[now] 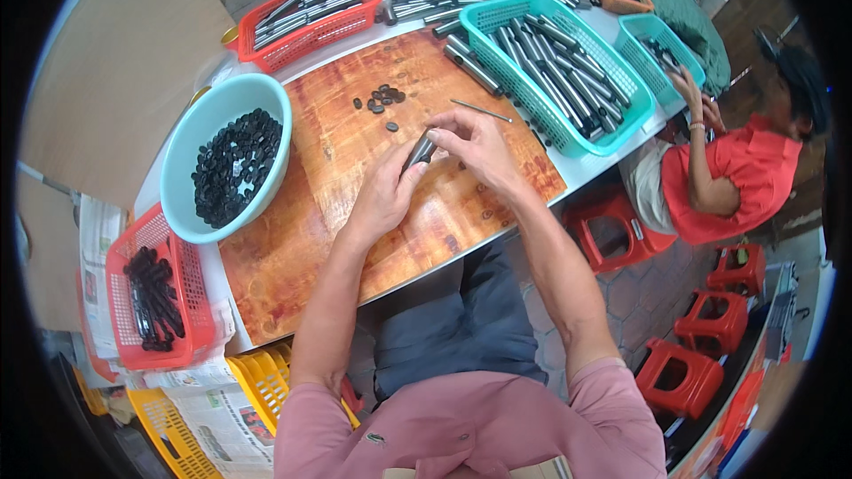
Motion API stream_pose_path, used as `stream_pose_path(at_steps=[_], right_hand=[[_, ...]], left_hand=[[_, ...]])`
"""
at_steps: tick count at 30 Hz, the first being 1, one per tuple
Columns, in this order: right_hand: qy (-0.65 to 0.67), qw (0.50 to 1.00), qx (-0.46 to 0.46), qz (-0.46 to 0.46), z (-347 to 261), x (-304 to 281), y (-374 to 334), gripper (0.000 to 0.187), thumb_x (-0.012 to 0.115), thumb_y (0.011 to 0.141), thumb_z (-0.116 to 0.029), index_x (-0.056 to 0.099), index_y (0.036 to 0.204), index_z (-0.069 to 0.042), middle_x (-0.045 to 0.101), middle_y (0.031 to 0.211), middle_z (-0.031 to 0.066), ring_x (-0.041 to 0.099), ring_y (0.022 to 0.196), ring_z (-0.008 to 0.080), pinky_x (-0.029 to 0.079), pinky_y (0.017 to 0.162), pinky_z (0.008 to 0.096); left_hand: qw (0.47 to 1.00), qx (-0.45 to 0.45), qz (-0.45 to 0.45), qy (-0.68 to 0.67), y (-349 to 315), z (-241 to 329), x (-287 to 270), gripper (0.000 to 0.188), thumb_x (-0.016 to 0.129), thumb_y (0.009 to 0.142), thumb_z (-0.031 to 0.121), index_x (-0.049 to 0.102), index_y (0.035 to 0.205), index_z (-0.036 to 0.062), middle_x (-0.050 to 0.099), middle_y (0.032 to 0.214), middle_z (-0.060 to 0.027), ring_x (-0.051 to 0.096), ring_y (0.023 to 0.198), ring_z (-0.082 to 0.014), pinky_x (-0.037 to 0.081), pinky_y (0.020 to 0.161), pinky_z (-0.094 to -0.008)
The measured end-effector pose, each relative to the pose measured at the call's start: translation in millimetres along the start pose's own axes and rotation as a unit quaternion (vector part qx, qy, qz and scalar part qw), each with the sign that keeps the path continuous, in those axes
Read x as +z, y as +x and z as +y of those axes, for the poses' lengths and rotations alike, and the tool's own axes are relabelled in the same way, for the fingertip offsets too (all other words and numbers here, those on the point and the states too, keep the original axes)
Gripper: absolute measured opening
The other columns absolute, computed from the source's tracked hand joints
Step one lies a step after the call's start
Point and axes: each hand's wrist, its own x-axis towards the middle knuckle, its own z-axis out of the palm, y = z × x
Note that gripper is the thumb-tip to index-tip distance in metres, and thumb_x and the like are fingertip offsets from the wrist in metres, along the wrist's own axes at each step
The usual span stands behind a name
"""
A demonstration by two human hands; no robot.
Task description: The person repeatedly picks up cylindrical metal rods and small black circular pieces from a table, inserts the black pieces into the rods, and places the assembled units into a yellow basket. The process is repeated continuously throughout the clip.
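Over the wooden board my left hand [383, 195] is closed round a short metal tube [421, 150] with dark ends. The tube slants up and to the right. Fingers of my right hand [479, 149] pinch its upper end and partly cover it; whether a small part is also between them, I cannot tell. Just beyond my hands lies a thin dark rod [480, 110]. Farther off is a loose cluster of small black oval caps [385, 96], and a single cap [391, 127] sits nearer the tube.
At left stand a turquoise bowl [286, 115] of black caps and a red basket [202, 319] of black parts. Tubes fill a red basket [266, 60] and a turquoise basket [555, 144] behind the wooden board [311, 248]. A person in red [741, 168] works at right near red stools [683, 380].
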Motion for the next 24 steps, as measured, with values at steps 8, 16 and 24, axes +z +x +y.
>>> stream_pose_path(at_steps=[8, 16, 24], right_hand=[[-0.054, 0.989, 0.038, -0.131, 13.3, -24.6, -13.2, 0.028, 0.069, 0.092, -0.006, 0.070, 0.118, 0.003, 0.072, 0.100, 0.0086, 0.067, 0.092, 0.0164, 0.054, 0.082, 0.0314], [-0.076, 0.994, -0.006, -0.081, 33.7, -19.5, -25.8, 0.029, 0.064, 0.092, 0.001, 0.067, 0.120, 0.004, 0.070, 0.099, 0.0090, 0.066, 0.091, 0.0162, 0.054, 0.083, 0.0316], [-0.069, 0.992, 0.007, -0.107, 31.2, -25.1, -29.9, 0.027, 0.065, 0.090, 0.000, 0.066, 0.117, 0.003, 0.069, 0.093, 0.0097, 0.066, 0.089, 0.0193, 0.053, 0.080, 0.0340]], left_hand=[[0.974, 0.034, -0.056, 0.216, -14.1, 10.7, 0.7, 0.037, 0.077, 0.088, 0.007, 0.068, 0.123, 0.0016, 0.070, 0.112, -0.0192, 0.069, 0.097, -0.0395, 0.057, 0.085, -0.0449], [0.970, 0.049, -0.033, 0.235, -17.4, 7.9, 9.5, 0.036, 0.078, 0.086, 0.006, 0.071, 0.122, 0.0022, 0.070, 0.113, -0.0190, 0.068, 0.104, -0.0385, 0.055, 0.091, -0.0445], [0.973, 0.002, -0.068, 0.220, -18.2, 14.1, -3.3, 0.032, 0.074, 0.092, 0.009, 0.071, 0.123, 0.0018, 0.069, 0.109, -0.0180, 0.068, 0.102, -0.0376, 0.055, 0.088, -0.0427]])
